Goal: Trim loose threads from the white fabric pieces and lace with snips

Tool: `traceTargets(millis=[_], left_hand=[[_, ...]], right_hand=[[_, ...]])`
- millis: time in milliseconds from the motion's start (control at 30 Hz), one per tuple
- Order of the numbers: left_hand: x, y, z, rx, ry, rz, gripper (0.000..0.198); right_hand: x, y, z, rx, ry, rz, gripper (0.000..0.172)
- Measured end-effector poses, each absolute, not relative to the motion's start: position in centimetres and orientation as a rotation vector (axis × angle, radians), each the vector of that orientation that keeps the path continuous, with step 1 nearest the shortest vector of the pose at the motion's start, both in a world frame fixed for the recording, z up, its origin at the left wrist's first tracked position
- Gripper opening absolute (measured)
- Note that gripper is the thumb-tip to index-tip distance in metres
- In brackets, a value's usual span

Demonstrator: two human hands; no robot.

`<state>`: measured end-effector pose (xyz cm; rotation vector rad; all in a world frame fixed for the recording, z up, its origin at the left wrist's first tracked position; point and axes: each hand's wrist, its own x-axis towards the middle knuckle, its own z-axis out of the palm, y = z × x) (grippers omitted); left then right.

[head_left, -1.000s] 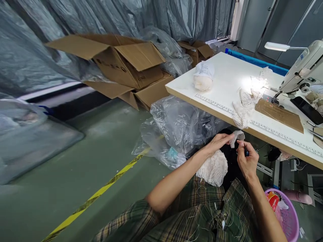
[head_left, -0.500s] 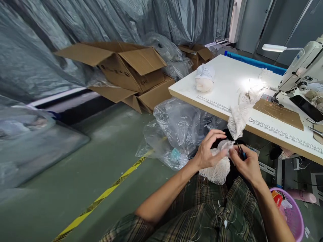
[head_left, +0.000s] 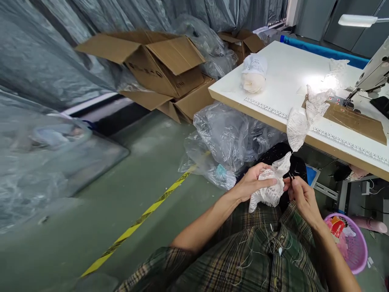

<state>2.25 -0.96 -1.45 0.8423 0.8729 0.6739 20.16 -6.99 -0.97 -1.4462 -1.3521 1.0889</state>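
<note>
My left hand (head_left: 253,183) is closed on a bunched piece of white lace fabric (head_left: 269,190) above my lap, thumb lying across it. A lace strip (head_left: 297,129) trails from this piece up over the table edge toward the sewing machine (head_left: 375,67). Close by on the right, my right hand (head_left: 302,195) is closed round small thread snips (head_left: 291,177); only their dark tips show past the fingers. Its fingertips are at the right side of the lace.
The white sewing table (head_left: 282,65) carries a white-and-cream fabric bundle (head_left: 254,75). Below its edge lie clear plastic bags (head_left: 225,134). Open cardboard boxes (head_left: 164,73) stand behind. A purple basket (head_left: 360,247) with scraps sits at lower right, beside a pink bottle (head_left: 369,224).
The lace in my left hand has been turned and gathered, and the left fingers now close over it. My right hand has moved slightly away from it. The view has shifted, leaving less of the machine visible.
</note>
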Motion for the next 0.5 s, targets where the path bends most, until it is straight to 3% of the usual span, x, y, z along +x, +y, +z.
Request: traceTargets(millis=[133,267,500], left_hand=[[2.0,-0.7,-1.8,0.907,0.811,0.640,0.052],[1.9,-0.6,-1.7,1.086,0.821,0.681,0.038],[1.9,-0.4,-1.9,1.202,0.884,0.674,0.035]], right_hand=[[19.9,-6.3,-2.3,-1.539,-1.348,1.121,0.065],[19.5,-5.7,-2.5,-1.569,-1.433,1.084,0.062],[18.8,-4.5,-2.3,-1.552,-1.514,0.983,0.056]])
